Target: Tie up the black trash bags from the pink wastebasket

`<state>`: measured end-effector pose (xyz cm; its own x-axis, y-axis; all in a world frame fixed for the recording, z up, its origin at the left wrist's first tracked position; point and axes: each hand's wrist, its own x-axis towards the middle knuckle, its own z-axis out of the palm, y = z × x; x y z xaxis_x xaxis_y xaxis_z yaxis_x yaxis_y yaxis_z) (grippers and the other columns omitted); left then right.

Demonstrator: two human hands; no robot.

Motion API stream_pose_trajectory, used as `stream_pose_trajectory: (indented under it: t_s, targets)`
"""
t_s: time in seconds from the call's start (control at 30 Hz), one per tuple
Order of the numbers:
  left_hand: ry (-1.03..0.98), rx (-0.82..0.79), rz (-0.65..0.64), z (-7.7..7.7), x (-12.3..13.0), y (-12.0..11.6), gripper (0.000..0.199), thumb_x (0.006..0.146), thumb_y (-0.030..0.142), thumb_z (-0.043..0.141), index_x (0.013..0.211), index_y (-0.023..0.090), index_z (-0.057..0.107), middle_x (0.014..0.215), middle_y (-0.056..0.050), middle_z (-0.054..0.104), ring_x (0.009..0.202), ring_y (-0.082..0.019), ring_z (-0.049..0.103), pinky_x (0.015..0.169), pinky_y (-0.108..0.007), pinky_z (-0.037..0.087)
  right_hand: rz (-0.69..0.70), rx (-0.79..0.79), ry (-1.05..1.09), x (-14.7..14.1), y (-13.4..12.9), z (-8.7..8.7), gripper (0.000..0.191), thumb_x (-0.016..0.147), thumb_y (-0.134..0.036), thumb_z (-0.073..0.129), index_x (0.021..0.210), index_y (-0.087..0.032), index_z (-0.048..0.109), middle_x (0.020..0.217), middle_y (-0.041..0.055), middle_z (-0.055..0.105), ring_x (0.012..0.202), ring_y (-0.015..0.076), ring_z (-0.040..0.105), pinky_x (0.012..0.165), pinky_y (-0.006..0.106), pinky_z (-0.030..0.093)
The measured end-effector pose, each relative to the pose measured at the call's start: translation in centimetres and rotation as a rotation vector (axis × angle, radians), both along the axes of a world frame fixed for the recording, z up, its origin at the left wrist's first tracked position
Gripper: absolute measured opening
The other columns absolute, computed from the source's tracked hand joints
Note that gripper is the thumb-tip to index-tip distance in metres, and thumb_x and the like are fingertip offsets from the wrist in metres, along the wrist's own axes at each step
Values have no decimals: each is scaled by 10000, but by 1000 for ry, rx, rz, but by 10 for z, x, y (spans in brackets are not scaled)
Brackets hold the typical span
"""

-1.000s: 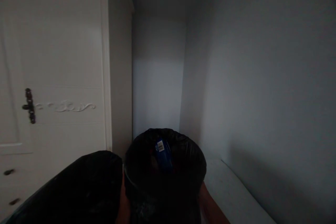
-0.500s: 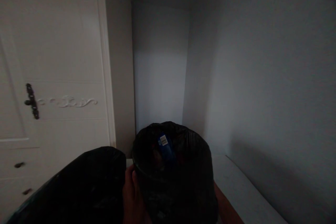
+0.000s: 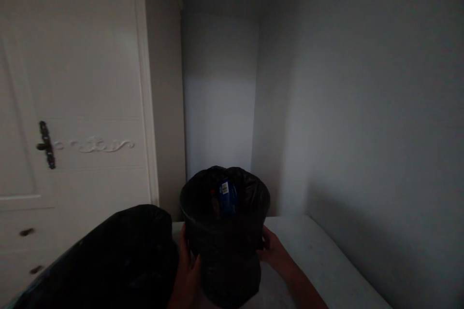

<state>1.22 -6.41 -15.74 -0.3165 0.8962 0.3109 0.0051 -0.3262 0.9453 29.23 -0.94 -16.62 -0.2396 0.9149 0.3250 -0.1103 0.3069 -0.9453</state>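
Note:
A trash bin (image 3: 228, 246) lined with a black bag stands upright between my hands, its mouth tilted toward me. Inside it lies a blue package (image 3: 227, 199) with a white barcode label, and a dark reddish item (image 3: 215, 202) is beside that, too dim to name. My left hand (image 3: 187, 263) wraps the bin's left side, thumb toward the front. On the opposite side my right hand (image 3: 271, 248) grips it below the rim, some fingers hidden behind. A large, full-looking black bag (image 3: 119, 256) is close to my left hand.
Under the bin is a pale surface (image 3: 319, 256) that meets the grey wall (image 3: 362, 120) on the right. A white wardrobe (image 3: 97, 82) with dark handles and drawers rises at the left. The light is dim.
The bin has moved away from me and a little left, so it looks smaller and more of both hands shows. The black bag on the left has hardly moved.

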Motion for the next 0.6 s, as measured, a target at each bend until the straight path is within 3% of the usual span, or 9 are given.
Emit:
stream_pose_trajectory:
  t_s: [0.1, 0.17, 0.3, 0.4, 0.5, 0.6]
  targets:
    - [43, 72, -24, -3, -3, 4, 1048, 828, 673, 714, 1670, 316, 202, 1776, -101, 220, 1619, -337, 225, 1285, -463, 302, -33, -27, -93, 2, -4, 2, 835, 585, -398, 962, 1361, -268, 682, 1389, 133, 697, 1315, 409, 615, 1098, 567, 483]
    - [78, 97, -6, -5, -5, 6, 986, 861, 643, 695, 1662, 317, 221, 1775, -111, 215, 1624, -332, 209, 1302, -492, 243, -57, -64, -128, 2, -5, 4, 796, 581, -323, 951, 1333, -264, 697, 1322, 130, 729, 1230, 400, 664, 1061, 559, 508]
    - [132, 89, 84, -8, -7, 8, 875, 868, 548, 731, 1620, 353, 329, 1719, -126, 349, 1579, -354, 328, 1262, -527, 328, -106, -8, -180, -4, -8, 6, 595, 652, -319, 898, 1224, -254, 747, 1255, 120, 763, 1163, 401, 690, 986, 524, 547]
    - [143, 76, 168, -6, -7, 9, 832, 853, 536, 745, 1573, 314, 392, 1647, -170, 429, 1479, -366, 476, 1203, -536, 415, -168, 88, -272, -7, -9, 8, 436, 748, -316, 813, 1175, -239, 772, 1201, 101, 789, 1154, 407, 695, 994, 510, 533]
    - [61, 47, 129, -1, -7, 10, 792, 878, 624, 672, 1537, 278, 402, 1505, -187, 557, 1311, -345, 626, 1076, -497, 541, -225, 131, -361, -8, -8, 6, 287, 800, -298, 729, 1063, -208, 801, 1061, 92, 812, 1059, 401, 723, 935, 483, 543]
    - [-25, 2, 84, 3, -7, 8, 704, 952, 700, 498, 1514, 282, 424, 1456, -156, 610, 1338, -321, 616, 1074, -458, 547, -260, 148, -424, -8, -7, 1, 257, 824, -311, 675, 1008, -183, 800, 990, 95, 809, 969, 375, 731, 852, 449, 549]
